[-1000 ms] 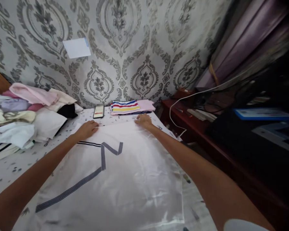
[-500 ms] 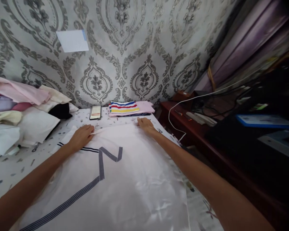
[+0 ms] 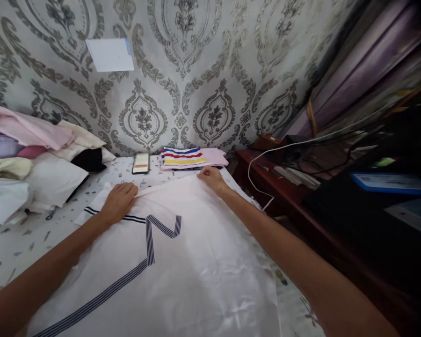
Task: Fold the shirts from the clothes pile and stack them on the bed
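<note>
A white shirt point(image 3: 203, 262) with dark striped bands lies spread in front of me, a little wrinkled toward the lower right. Its far edge runs between my two hands. At the far left part of that edge, beside a sleeve with two dark lines, my left hand point(image 3: 121, 200) is closed on the cloth, its fingertips partly hidden. My right hand point(image 3: 213, 179) pinches the far right corner and holds it slightly raised. The fabric between the hands is drawn fairly straight.
Folded clothes point(image 3: 184, 157), striped and pink, lie by the wall near a phone point(image 3: 141, 163). A heap of loose clothes point(image 3: 52, 173) is at the left on the patterned bedsheet point(image 3: 7, 250). To the right stands a dark red table point(image 3: 252, 168) with a white cable point(image 3: 250, 175).
My right hand has gone from spread fingers to a pinch on the shirt's corner, lifting it a little. My left hand stays at nearly the same spot.
</note>
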Demonstrator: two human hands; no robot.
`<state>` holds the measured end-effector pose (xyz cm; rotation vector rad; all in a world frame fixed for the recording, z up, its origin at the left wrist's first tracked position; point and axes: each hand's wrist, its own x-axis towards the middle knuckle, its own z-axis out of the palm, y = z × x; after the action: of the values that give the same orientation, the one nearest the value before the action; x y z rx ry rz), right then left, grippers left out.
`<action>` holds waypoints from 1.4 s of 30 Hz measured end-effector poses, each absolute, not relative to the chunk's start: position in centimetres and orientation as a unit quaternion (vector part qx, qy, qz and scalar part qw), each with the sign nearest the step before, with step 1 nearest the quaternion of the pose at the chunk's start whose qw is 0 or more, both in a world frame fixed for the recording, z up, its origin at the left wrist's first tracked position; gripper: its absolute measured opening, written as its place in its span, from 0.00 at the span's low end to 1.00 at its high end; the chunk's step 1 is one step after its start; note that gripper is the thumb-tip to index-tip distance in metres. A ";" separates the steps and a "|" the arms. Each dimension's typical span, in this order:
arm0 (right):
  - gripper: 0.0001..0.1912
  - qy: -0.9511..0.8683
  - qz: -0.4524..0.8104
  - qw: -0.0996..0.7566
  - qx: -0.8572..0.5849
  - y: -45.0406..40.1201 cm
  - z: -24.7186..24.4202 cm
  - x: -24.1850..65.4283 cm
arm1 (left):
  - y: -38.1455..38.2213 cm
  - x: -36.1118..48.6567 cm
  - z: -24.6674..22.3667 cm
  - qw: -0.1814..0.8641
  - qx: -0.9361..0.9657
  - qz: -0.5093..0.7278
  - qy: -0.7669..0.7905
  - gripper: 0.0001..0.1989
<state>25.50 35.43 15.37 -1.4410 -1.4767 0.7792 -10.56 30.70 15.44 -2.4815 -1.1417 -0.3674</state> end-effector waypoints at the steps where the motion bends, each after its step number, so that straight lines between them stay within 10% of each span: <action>1: 0.11 -0.597 0.326 0.463 -0.569 35.2 15.6 25.5 | 30.6 -10.6 15.5 0.210 -0.886 -0.134 -0.392 0.06; 11: 0.22 -0.664 0.414 0.391 -0.485 30.4 15.4 26.7 | 28.8 -12.8 16.1 0.268 -0.883 -0.116 -0.367 0.13; 15: 0.27 -0.667 0.416 0.320 -0.529 30.1 15.1 26.6 | 28.4 -13.8 16.7 0.182 -0.886 -0.095 -0.416 0.14; 24: 0.13 -0.574 0.344 0.441 -0.598 32.1 14.8 24.7 | 30.0 -16.7 20.6 -0.025 -0.896 -0.011 -0.443 0.23; 31: 0.14 -0.675 0.124 0.236 -0.688 35.0 15.4 24.1 | 34.5 -17.9 23.9 -0.260 -0.830 0.115 -0.480 0.21; 42: 0.11 -0.697 0.002 0.146 -0.702 34.8 15.2 22.9 | 40.6 -16.0 22.0 0.018 -0.840 0.073 -0.538 0.09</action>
<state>22.89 34.84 15.21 -2.0204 -2.0068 0.0064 -15.99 40.63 22.05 -2.6079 -1.6697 0.2260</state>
